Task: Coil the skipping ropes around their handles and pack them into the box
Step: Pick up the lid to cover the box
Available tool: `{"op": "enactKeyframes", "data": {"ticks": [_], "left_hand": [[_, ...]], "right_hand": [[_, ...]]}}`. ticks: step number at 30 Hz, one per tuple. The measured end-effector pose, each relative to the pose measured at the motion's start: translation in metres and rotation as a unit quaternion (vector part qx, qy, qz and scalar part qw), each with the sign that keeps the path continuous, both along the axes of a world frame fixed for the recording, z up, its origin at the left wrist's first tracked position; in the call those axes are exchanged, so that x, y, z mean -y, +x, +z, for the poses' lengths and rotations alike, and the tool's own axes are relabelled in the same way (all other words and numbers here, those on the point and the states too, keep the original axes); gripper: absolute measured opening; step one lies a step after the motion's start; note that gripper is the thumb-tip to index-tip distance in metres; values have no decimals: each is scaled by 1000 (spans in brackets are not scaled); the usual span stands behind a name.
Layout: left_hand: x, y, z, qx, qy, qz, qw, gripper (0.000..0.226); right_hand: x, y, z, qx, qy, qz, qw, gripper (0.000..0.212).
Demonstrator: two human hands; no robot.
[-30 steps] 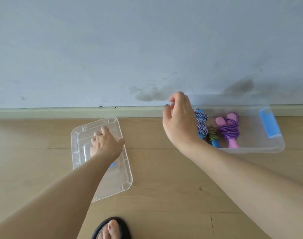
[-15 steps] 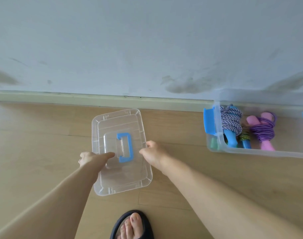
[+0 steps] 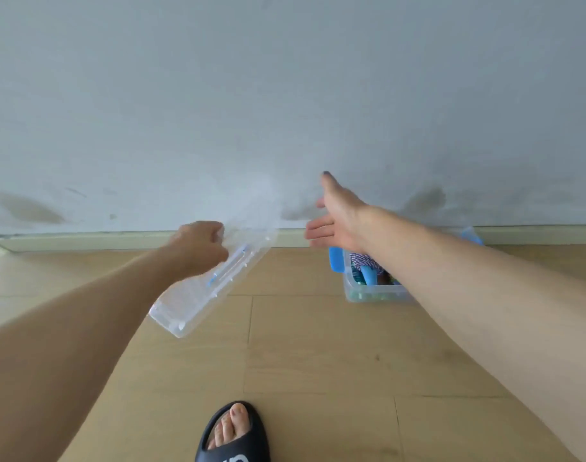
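The clear lid (image 3: 214,278), flat on the floor 0.5 s ago, is now lifted and tilted at frame centre, gripped by the curled left hand (image 3: 201,245). The right hand (image 3: 335,218) has let go, fingers spread, holding nothing. The box (image 3: 368,288), centre right, holds the coiled ropes (image 3: 361,261); closing it seems next. Pale wood floor (image 3: 318,345) meets a scuffed grey wall (image 3: 284,95); 1 sandalled foot (image 3: 233,431) shows below.

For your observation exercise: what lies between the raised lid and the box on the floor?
In the head view, only bare wooden floor separates the lid from the box.
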State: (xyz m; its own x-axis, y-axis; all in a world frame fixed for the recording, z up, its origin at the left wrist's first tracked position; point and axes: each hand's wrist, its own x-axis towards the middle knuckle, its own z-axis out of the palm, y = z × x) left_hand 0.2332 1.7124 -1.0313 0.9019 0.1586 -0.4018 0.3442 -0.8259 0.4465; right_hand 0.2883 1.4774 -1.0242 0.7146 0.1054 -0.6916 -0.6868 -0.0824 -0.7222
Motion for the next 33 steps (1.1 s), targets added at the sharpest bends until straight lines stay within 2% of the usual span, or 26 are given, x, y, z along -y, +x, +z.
{"op": "enactKeyframes", "data": {"ticks": [3, 6, 9, 11, 13, 15, 17, 20, 21, 22, 23, 24, 26, 27, 33], "left_hand": [[64, 2, 54, 55, 130, -165, 976, 15], [142, -8, 85, 124, 216, -293, 923, 23], [208, -20, 82, 205, 276, -375, 861, 34], [234, -22, 63, 247, 314, -417, 816, 36], [245, -19, 40, 249, 325, -438, 800, 42], [241, -12, 17, 212, 314, -433, 818, 60], [229, -1, -1, 155, 301, -396, 853, 77], [210, 16, -26, 12, 174, -249, 953, 102], [205, 21, -34, -44, 123, -210, 969, 110], [203, 23, -42, -93, 86, -194, 973, 116], [203, 24, -50, -130, 66, -193, 970, 118], [205, 24, -58, -155, 58, -194, 967, 117], [213, 27, -72, -170, 55, -182, 967, 117], [218, 29, -76, -163, 51, -169, 971, 118], [223, 44, -91, -165, -32, -73, 983, 117]], "right_hand": [[68, -3, 35, -12, 128, -138, 982, 73], [126, -16, 46, -4, 174, -206, 963, 54], [175, -28, 41, 29, 110, -178, 977, 11], [205, -32, 26, 39, 53, -175, 982, 9], [232, -34, 4, 48, -5, -201, 978, 11], [254, -38, -16, 64, -33, -234, 969, 12], [270, -41, -37, 68, -37, -253, 964, 13], [281, -44, -67, 55, -14, -266, 962, 27], [282, -44, -77, 51, -11, -270, 962, 28], [281, -44, -88, 56, -38, -265, 962, 27], [282, -43, -99, 69, -110, -241, 962, 27], [283, -42, -108, 87, -222, -195, 951, 28], [286, -44, -118, 118, -407, -104, 900, 28], [286, -45, -120, 123, -437, -88, 887, 28], [285, -40, -132, 136, -406, -89, 899, 37]]}}
